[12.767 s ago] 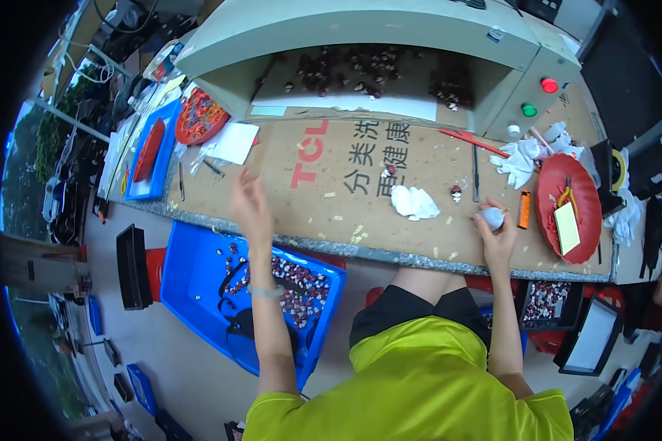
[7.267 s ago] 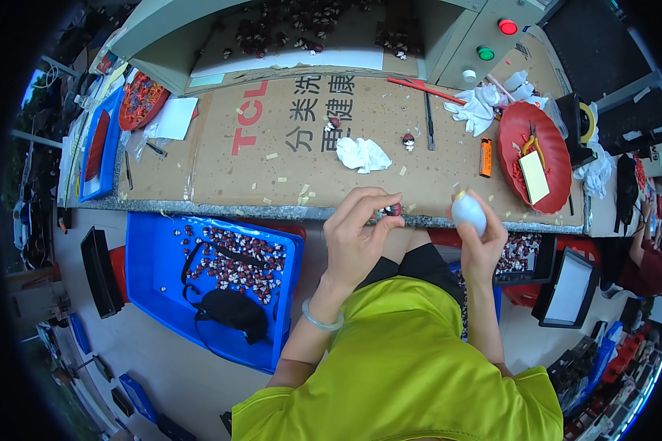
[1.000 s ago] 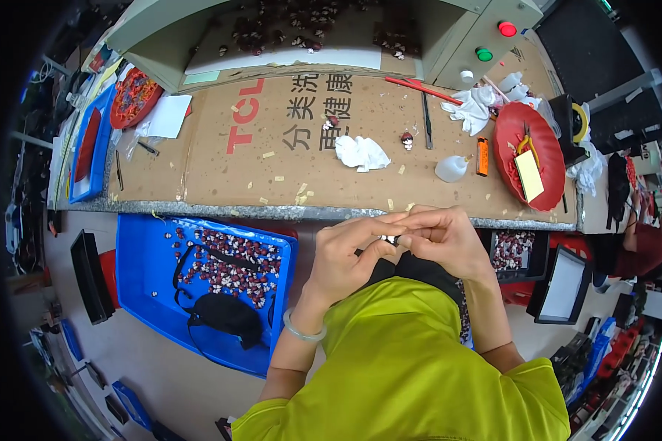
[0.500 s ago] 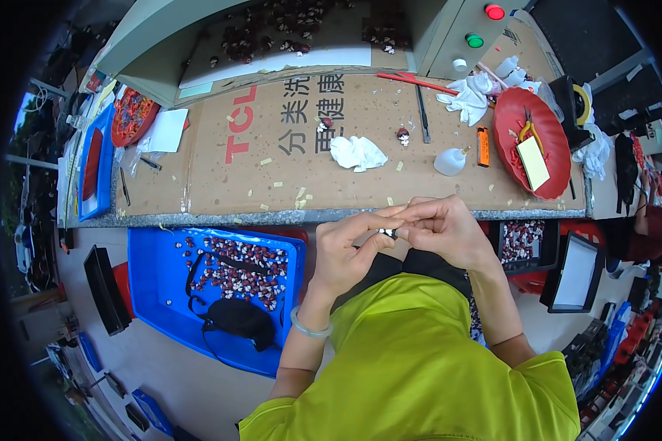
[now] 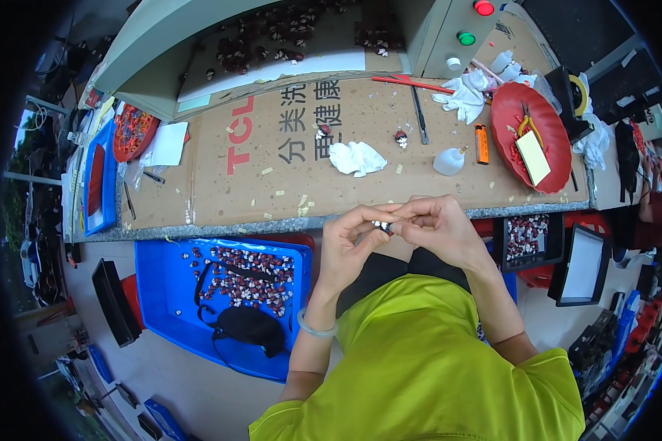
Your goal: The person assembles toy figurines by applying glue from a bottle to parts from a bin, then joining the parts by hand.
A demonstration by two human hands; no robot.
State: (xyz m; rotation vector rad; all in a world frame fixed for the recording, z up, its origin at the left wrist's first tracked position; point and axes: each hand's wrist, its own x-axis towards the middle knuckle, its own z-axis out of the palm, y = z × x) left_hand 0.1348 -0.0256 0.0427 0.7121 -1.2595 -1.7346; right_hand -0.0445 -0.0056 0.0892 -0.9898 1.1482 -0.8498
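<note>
Fingertips of the left hand (image 5: 349, 242) and right hand (image 5: 438, 226) pinch one small dark-and-white part (image 5: 382, 226) between them, above the lap. A slip would likely drop it beside the blue plastic bin (image 5: 162, 294), short of the cardboard-covered bench (image 5: 221, 191).

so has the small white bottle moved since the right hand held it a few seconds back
Yes. The bottle now stands on the cardboard bench top, left of the orange lighter, no longer in the right hand.
</note>
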